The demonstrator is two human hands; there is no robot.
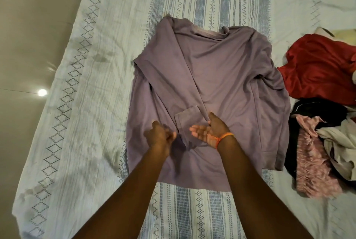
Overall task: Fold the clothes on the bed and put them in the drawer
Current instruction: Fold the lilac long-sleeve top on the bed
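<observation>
A lilac long-sleeved top [227, 76] lies spread on the bed, collar at the far end. Its left sleeve is folded diagonally across the front, the cuff ending near the lower middle. My left hand [160, 135] hovers over the lower left part of the top, fingers loosely curled and blurred, holding nothing that I can see. Just right of the cuff, my right hand [209, 129] is turned palm up with fingers straight; it wears an orange thread at the wrist. The right sleeve is bunched at the top's right side.
The bed sheet [92, 103] is white with blue patterned stripes. A pile of unfolded clothes lies to the right: a red garment [319, 69], a black one [316, 109], a pink one [312, 159] and a cream one [339, 142]. Tiled floor [28, 46] runs along the bed's left edge.
</observation>
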